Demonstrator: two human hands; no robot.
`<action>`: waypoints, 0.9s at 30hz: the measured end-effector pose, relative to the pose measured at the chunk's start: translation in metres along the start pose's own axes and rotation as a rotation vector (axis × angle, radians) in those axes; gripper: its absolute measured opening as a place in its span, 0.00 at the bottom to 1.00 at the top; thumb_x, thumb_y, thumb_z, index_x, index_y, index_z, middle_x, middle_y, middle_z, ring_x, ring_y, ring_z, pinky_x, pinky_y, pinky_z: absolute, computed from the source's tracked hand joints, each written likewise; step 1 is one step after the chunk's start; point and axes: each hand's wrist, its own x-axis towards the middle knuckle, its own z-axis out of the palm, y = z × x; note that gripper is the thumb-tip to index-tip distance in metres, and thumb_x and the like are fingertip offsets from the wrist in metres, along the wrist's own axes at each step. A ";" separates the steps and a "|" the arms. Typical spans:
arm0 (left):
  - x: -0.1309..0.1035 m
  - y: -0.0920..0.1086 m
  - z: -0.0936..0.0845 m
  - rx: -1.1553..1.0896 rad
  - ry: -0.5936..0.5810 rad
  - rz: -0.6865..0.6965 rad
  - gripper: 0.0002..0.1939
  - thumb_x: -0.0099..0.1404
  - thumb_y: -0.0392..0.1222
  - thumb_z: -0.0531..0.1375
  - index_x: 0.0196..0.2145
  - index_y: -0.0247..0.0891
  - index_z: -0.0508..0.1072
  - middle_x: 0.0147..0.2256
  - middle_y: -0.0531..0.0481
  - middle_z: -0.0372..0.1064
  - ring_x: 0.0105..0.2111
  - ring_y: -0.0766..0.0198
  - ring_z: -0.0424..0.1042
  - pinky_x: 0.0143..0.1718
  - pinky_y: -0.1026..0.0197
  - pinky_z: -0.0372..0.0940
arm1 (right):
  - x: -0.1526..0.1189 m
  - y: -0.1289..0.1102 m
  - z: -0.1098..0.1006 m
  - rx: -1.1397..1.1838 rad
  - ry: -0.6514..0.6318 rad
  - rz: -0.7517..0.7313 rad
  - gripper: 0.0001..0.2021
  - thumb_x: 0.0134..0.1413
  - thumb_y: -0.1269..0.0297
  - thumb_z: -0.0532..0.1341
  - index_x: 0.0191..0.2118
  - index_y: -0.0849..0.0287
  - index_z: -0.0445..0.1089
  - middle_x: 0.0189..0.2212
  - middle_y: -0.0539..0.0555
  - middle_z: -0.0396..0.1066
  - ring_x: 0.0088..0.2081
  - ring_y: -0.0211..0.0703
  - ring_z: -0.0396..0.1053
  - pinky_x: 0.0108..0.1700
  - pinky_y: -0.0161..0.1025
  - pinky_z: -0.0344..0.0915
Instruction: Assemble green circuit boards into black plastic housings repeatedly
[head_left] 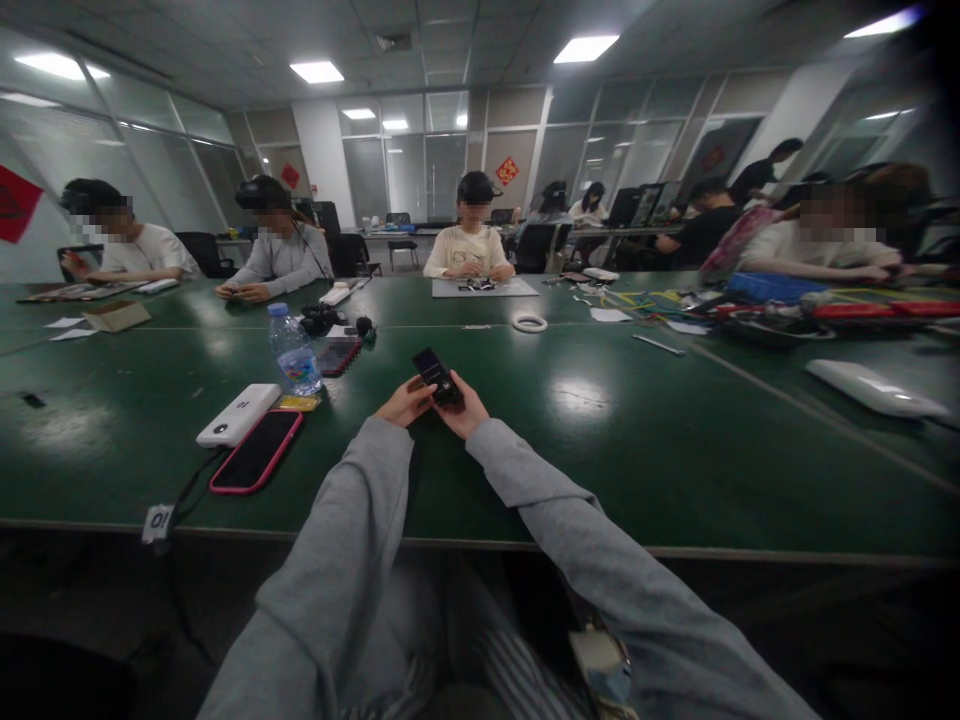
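observation from the room: one seated wearer, grey sleeves (352, 500), both forearms resting across the near edge of a glossy dark-green table (675, 470). a slim black rectangular handset (429, 366) with a partly lit face sits between the two hands, straight ahead of the body; whether its underside touches the table cannot be told. long axis: slanted, far end leaning to the wearer's left, near end to the right. the right hand (466, 405) is closed round the near, right-hand end; the left hand (407, 402) grips from the lower left, thumb lying on the face by the near end. fingers beneath: hidden. both hands in contact, the right covering more; the far end juts free beyond them. to the left, well apart: a black-faced phone in a pink case (257, 452), just beside a white rounded power bank (238, 414), with a clear blue-capped plastic bottle (295, 352) near.
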 end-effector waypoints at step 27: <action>0.013 -0.003 -0.004 0.032 0.229 0.128 0.30 0.45 0.32 0.70 0.45 0.34 0.66 0.36 0.46 0.72 0.33 0.65 0.73 0.39 0.62 0.66 | 0.022 0.001 -0.019 -0.396 0.021 -0.294 0.23 0.39 0.50 0.70 0.35 0.62 0.66 0.30 0.50 0.69 0.29 0.34 0.67 0.28 0.29 0.65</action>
